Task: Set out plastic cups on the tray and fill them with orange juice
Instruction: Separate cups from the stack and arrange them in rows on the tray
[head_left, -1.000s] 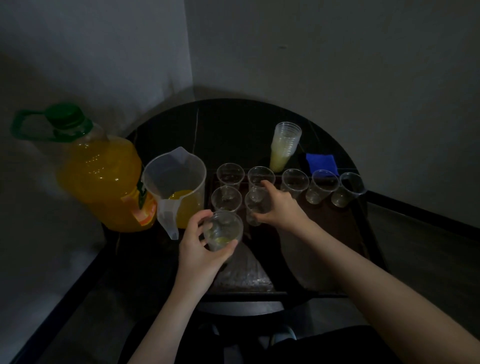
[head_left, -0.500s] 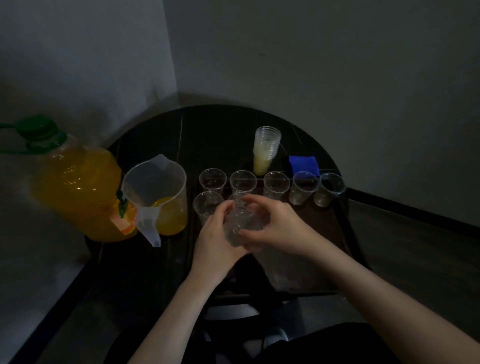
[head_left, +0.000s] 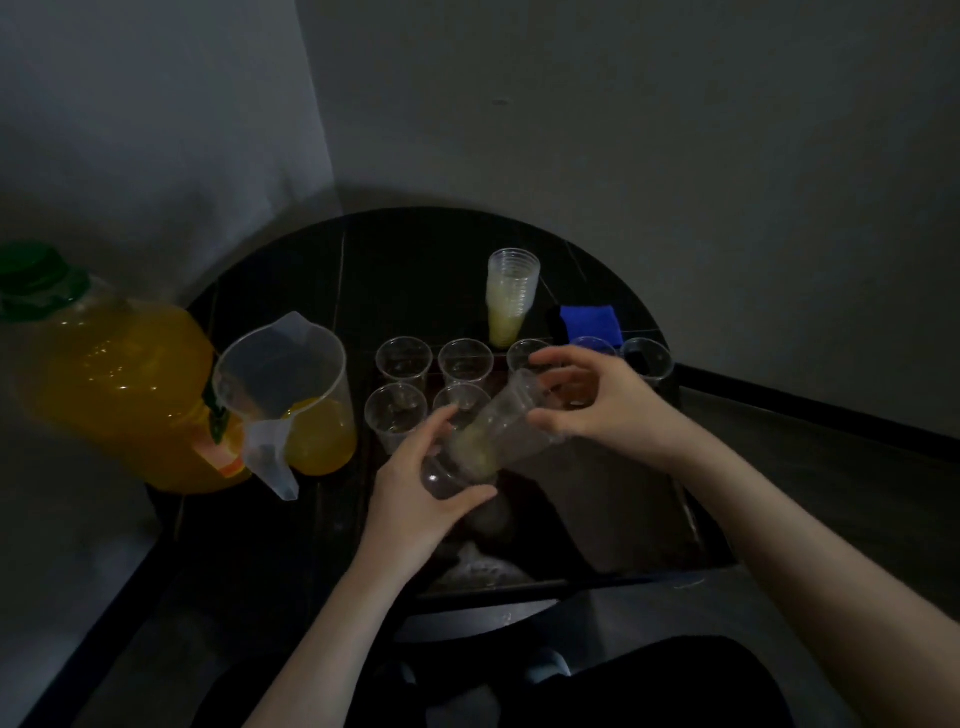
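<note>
It looked like a dim corner of a home, though the poor light left that uncertain: a round dark table stood against plain grey walls meeting at eleven o'clock, with dark skirting toward three o'clock.

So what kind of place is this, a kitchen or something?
Hard to say; likely a dim corner of a room at home, not clearly a kitchen. A round dark table sits where two bare walls meet, holding a tray of cups, a jug and a juice bottle.
</note>
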